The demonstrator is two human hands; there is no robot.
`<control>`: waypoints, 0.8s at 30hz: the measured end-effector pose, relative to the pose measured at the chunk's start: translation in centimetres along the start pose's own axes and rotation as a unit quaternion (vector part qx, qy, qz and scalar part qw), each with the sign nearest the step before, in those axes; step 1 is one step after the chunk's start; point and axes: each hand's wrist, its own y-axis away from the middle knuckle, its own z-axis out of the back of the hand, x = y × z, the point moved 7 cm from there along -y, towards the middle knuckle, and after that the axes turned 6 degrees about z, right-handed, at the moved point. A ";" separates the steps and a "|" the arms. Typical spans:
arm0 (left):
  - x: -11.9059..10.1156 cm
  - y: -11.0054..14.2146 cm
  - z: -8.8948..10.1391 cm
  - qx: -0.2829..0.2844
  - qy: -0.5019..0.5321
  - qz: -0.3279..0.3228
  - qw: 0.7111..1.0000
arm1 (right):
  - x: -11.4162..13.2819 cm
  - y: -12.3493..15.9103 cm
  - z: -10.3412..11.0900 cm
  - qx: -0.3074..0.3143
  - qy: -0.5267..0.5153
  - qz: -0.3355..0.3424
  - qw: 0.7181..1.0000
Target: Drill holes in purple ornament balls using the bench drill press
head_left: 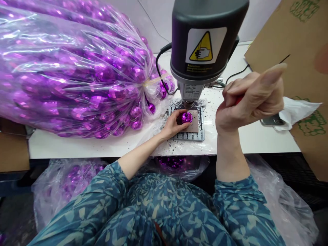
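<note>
Under the spindle of a bench drill press (pixel 205 41), my left hand (pixel 174 124) pinches a shiny purple faceted ball (pixel 187 117) between thumb and fingers. The ball rests on a small brown board (pixel 194 126) lying on the grey slotted base plate (pixel 201 136). To the right of the machine, my right hand (pixel 252 97) is raised and closed around the drill press lever. A bit of its red grip (pixel 238 99) shows between the fingers, and most of the lever is hidden by the hand. The drill tip is hard to make out above the ball.
A large clear bag of purple balls (pixel 84 75) fills the left of the white table (pixel 102 145). Dark shavings lie around the base. A phone (pixel 273 119) and white tissue (pixel 294 111) sit at right, beside a cardboard box (pixel 304 44). An open plastic bag (pixel 69 184) hangs below the table edge.
</note>
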 end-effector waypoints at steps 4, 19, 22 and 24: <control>-0.1 0.2 -0.2 0.004 0.009 0.005 1.000 | -0.9 0.7 0.4 -0.025 -0.034 0.054 0.998; -0.5 0.3 0.0 -0.004 0.034 0.043 0.998 | -2.7 3.4 2.5 -0.045 -0.105 0.153 0.982; -0.5 0.0 -0.2 -0.004 0.038 0.047 0.998 | -1.5 1.9 1.4 -0.038 -0.095 0.114 0.988; -0.8 0.1 0.1 -0.020 0.027 0.050 0.998 | -1.3 0.0 0.0 -0.025 -0.047 0.013 0.998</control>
